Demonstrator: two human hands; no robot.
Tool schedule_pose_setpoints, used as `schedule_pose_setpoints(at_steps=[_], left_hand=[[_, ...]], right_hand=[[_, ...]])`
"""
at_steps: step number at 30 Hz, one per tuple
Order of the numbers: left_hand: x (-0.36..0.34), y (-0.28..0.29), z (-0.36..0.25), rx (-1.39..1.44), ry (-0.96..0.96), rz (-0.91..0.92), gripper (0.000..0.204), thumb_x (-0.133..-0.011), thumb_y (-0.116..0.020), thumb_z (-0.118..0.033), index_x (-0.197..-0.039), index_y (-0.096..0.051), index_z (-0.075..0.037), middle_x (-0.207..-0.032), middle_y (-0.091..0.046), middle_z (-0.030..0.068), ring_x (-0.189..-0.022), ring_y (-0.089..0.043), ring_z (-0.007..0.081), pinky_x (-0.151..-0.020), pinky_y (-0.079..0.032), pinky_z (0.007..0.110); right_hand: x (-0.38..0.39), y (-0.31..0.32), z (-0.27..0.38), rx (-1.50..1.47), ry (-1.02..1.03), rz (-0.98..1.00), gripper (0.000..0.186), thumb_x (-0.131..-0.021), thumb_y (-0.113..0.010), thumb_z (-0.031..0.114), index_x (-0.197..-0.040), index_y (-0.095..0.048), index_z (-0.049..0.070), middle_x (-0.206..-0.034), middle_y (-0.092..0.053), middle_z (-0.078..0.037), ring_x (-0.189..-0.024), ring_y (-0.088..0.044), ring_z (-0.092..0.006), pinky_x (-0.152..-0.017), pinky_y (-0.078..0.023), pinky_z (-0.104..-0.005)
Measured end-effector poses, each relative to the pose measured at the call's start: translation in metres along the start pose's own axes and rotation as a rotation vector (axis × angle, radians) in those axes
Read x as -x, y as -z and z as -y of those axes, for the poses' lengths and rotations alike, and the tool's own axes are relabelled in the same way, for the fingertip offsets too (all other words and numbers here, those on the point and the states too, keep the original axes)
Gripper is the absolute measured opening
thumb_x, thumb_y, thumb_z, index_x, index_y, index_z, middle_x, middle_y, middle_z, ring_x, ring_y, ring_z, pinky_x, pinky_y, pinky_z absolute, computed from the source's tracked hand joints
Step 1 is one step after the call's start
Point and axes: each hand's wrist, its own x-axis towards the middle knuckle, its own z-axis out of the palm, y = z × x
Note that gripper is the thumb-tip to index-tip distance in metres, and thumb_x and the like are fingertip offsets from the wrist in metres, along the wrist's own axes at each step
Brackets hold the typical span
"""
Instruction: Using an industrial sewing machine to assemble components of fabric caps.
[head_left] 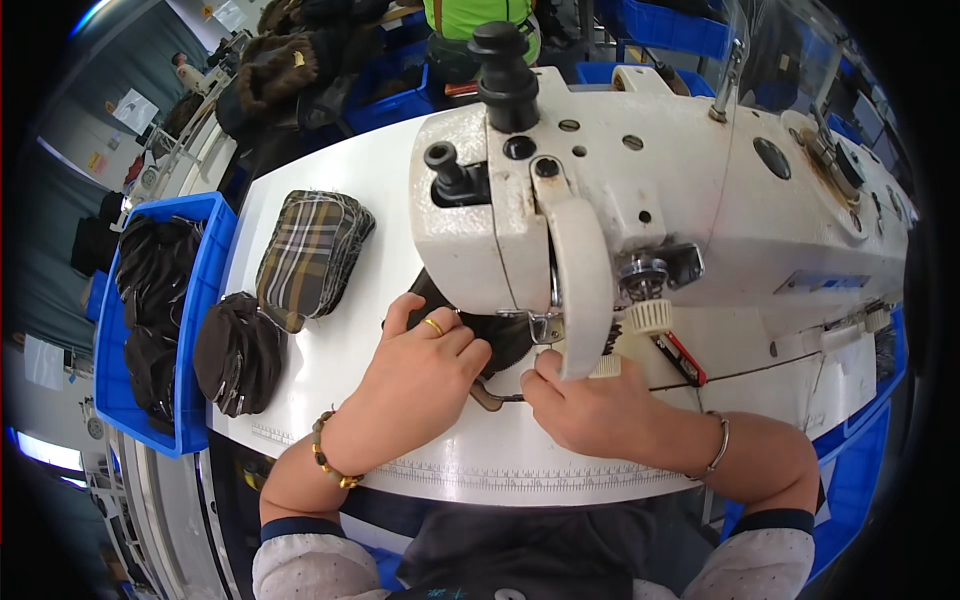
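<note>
At the bulky white metal sewing machine (pixel 610 185), the left hand (pixel 425 365) bends over dark brown fabric (pixel 502 342), the right hand (pixel 595 408) bunches beside it; whether either grips cannot be told.

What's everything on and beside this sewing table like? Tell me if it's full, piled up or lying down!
left hand: palm down, fingers bent, by dark cloth
right hand: fingers curled; grip hidden
sewing machine: upright; running or stopped, can't tell
left blue bin: open-topped, full of dark pieces
plaid pieces: piled up
round dark pieces: piled up
red tool: lying down
</note>
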Motion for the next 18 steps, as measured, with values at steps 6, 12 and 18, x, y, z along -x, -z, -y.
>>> schedule_pose_setpoints(at_steps=[6, 12, 18], left_hand=[[-0.002, 0.003, -0.005, 0.162, 0.016, -0.111, 0.011, -0.078, -0.073, -0.016, -0.085, -0.067, -0.01, -0.073, -0.059, 0.0, -0.082, -0.057, 0.0189, -0.089, -0.039, 0.038], [-0.009, -0.013, -0.015, -0.007, -0.003, -0.277, 0.025, -0.065, -0.072, -0.018, -0.089, -0.07, -0.009, -0.072, -0.057, -0.002, -0.078, -0.055, 0.0168, -0.078, -0.04, 0.036], [-0.009, -0.016, -0.029, -0.141, -0.084, -0.408, 0.031, -0.067, -0.064, -0.017, -0.095, -0.072, -0.009, -0.081, -0.055, -0.0007, -0.078, -0.053, 0.0166, -0.078, -0.04, 0.036]], right_hand=[[0.002, -0.006, 0.005, -0.04, 0.027, -0.111, 0.014, -0.081, -0.062, 0.013, -0.092, -0.066, 0.005, -0.101, -0.065, -0.007, -0.052, -0.06, -0.0117, -0.041, -0.045, -0.0262], [0.006, -0.007, 0.005, -0.094, 0.004, 0.101, 0.03, -0.084, -0.059, 0.012, -0.109, -0.069, 0.0, -0.114, -0.067, -0.018, -0.05, -0.06, -0.0126, -0.037, -0.044, -0.0278], [0.016, -0.016, 0.005, -0.031, 0.121, 0.015, 0.033, -0.077, -0.06, 0.011, -0.105, -0.069, -0.005, -0.101, -0.069, -0.028, -0.048, -0.056, -0.013, -0.037, -0.045, -0.0283]])
